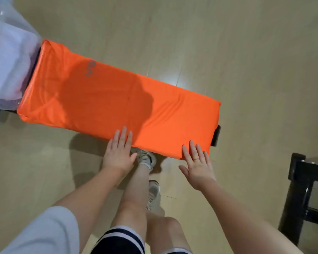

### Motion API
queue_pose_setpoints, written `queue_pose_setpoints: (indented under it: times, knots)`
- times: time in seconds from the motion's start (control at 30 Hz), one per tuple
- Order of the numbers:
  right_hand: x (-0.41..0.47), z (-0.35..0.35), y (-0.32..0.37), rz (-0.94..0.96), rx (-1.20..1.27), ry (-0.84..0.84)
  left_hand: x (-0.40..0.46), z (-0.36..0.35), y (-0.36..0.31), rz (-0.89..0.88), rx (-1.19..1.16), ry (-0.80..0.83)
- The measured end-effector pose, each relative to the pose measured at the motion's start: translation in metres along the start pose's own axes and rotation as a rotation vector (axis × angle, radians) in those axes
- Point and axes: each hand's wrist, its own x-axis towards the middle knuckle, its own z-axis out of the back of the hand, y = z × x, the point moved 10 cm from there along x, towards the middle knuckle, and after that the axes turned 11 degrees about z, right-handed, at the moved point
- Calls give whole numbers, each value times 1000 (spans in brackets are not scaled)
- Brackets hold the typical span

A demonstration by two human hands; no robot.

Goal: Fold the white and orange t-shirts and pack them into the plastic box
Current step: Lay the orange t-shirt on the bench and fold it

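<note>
The orange t-shirt (pixel 117 105) lies folded to a long strip across a dark bench (pixel 216 135); the left hand (pixel 118 153) and right hand (pixel 197 162) press its near edge at six o'clock, fingers straight and grasping nothing, likely smoothing it; the plastic box (pixel 6 57) with something white in it sits at ten o'clock.
</note>
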Motion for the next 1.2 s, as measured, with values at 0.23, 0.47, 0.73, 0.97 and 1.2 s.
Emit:
queue_pose_setpoints:
  times: [0.23,0.47,0.73,0.97,1.2]
  knots:
    - [-31,-29,40,-23,78,-174,-35,-40,45,175,-292,150]
    - [36,16,167,326,-80,-476,-3,-33,106,562,-1524,140]
    - [56,-17,167,8,-46,-679,51,-71,140,571,-2045,236]
    - [78,-75,203,-39,715,-546,81,-67,135,385,-2010,440]
    - [124,-125,236,-611,2364,-490,64,-77,127,215,-1979,647]
